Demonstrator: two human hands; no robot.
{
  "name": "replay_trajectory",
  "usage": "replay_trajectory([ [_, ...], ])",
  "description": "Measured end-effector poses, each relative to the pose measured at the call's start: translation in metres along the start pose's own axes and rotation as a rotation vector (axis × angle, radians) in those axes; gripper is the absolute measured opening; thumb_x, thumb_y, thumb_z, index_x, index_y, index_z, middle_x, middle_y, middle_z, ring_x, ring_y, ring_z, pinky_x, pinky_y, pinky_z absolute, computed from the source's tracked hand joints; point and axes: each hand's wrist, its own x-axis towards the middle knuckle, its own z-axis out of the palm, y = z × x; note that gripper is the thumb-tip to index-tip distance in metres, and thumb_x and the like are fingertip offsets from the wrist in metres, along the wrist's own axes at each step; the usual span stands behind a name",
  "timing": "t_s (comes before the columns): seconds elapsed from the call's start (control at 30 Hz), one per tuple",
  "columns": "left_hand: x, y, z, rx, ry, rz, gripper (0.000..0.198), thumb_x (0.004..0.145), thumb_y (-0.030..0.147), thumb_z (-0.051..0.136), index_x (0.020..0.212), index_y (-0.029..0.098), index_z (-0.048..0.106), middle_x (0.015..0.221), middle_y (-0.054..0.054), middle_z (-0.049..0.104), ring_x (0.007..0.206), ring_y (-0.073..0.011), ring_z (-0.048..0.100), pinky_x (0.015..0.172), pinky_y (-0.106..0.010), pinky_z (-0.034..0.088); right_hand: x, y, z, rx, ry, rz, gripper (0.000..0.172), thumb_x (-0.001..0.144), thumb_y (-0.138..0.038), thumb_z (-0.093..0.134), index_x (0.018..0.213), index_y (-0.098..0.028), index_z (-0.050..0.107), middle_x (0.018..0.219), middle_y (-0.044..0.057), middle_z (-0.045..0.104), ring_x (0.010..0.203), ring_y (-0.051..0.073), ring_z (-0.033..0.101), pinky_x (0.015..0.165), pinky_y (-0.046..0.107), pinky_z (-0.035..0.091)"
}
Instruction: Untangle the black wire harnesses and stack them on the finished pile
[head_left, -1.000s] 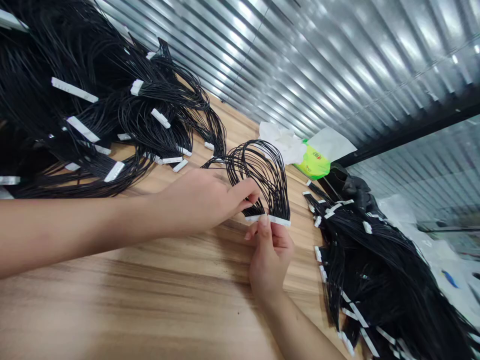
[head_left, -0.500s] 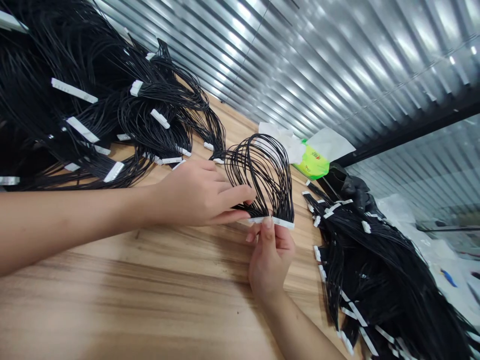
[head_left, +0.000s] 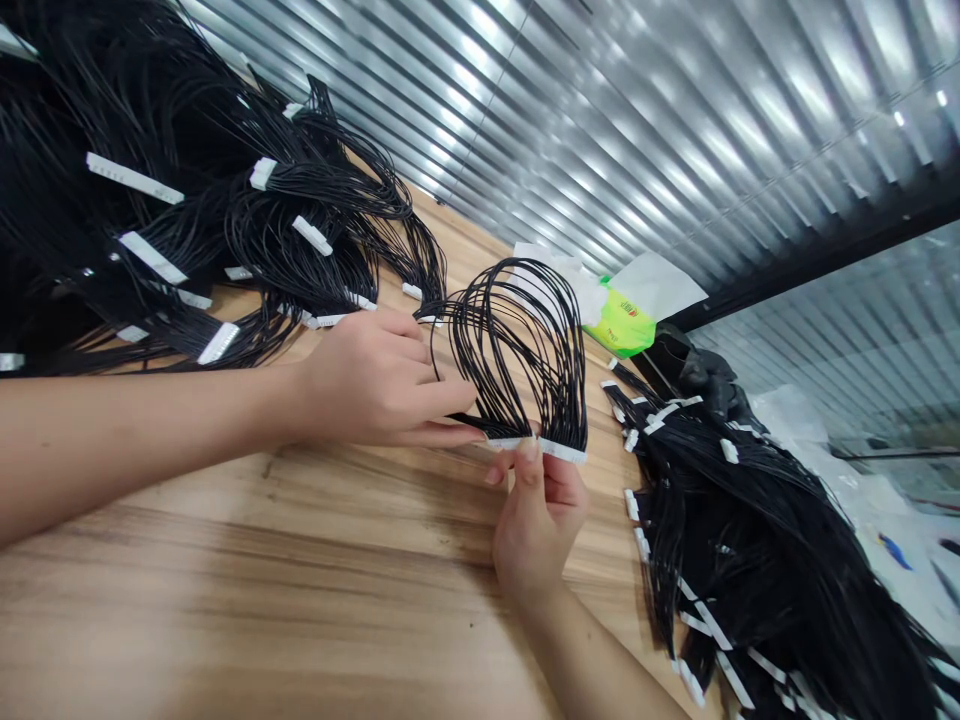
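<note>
A looped bundle of thin black wires [head_left: 525, 340] stands arched over the wooden table [head_left: 300, 580], both its ends in white connector strips [head_left: 559, 450]. My right hand [head_left: 536, 520] pinches these white connectors from below, thumb on top. My left hand [head_left: 382, 380] reaches in from the left, fingers pressed together against the wires just above the connectors.
A large heap of black wire harnesses with white connectors [head_left: 150, 210] covers the table's far left. Another heap [head_left: 750, 560] lies along the right edge. A green packet [head_left: 622, 325] and white paper [head_left: 660, 285] sit by the corrugated metal wall [head_left: 637, 130].
The wire loop has risen and opened wider. My left hand has slid a little to the left along the wires; my right hand keeps its pinch on the connectors.
</note>
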Motion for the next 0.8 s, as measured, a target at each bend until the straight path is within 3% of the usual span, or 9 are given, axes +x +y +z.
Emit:
replay_trajectory([
  [0.23,0.002,-0.003,0.004,0.091,-0.039,0.043,0.037,0.096,0.041,0.038,0.074,0.02,0.06,0.067,0.001,0.062,0.063,-0.0121,0.055,0.077,-0.031,0.042,0.001,0.0,0.0,-0.024,0.017,-0.001,0.022,0.081,-0.037,0.067,0.071,-0.018,0.063,0.053,-0.005,0.057,0.049,0.009,0.05,0.05,0.022,0.04],
  [0.4,0.005,-0.001,0.005,0.223,0.169,-0.013,0.01,0.088,0.028,0.055,0.081,0.028,0.061,0.071,0.009,0.063,0.073,-0.0113,0.056,0.095,-0.036,0.034,0.009,0.003,-0.002,-0.028,0.056,0.06,0.034,0.083,-0.042,0.063,0.06,-0.018,0.054,0.052,-0.005,0.052,0.052,0.009,0.048,0.053,0.023,0.038],
  [0.47,0.005,0.0,0.006,0.27,0.223,-0.064,0.009,0.087,0.022,0.056,0.082,0.029,0.061,0.075,0.009,0.063,0.082,-0.0115,0.058,0.103,-0.038,0.03,0.012,0.004,-0.003,-0.02,0.077,0.08,0.035,0.082,-0.043,0.062,0.06,-0.018,0.052,0.052,-0.006,0.05,0.052,0.009,0.045,0.054,0.023,0.037],
  [0.67,0.001,-0.002,0.005,0.16,0.102,-0.225,0.022,0.092,0.037,0.048,0.095,0.022,0.063,0.106,0.002,0.061,0.121,-0.0223,0.048,0.113,-0.055,0.019,0.019,0.003,-0.001,0.001,0.139,0.11,0.032,0.08,-0.043,0.062,0.063,-0.019,0.05,0.055,-0.006,0.046,0.053,0.009,0.04,0.053,0.023,0.035],
  [0.8,0.0,-0.005,0.005,0.107,0.151,-0.145,0.016,0.088,0.037,0.057,0.093,0.023,0.064,0.125,-0.001,0.058,0.133,-0.0279,0.037,0.112,-0.061,0.017,0.02,0.003,0.0,0.003,0.146,0.107,0.031,0.08,-0.044,0.062,0.065,-0.02,0.051,0.057,-0.006,0.046,0.053,0.009,0.039,0.052,0.023,0.035],
])
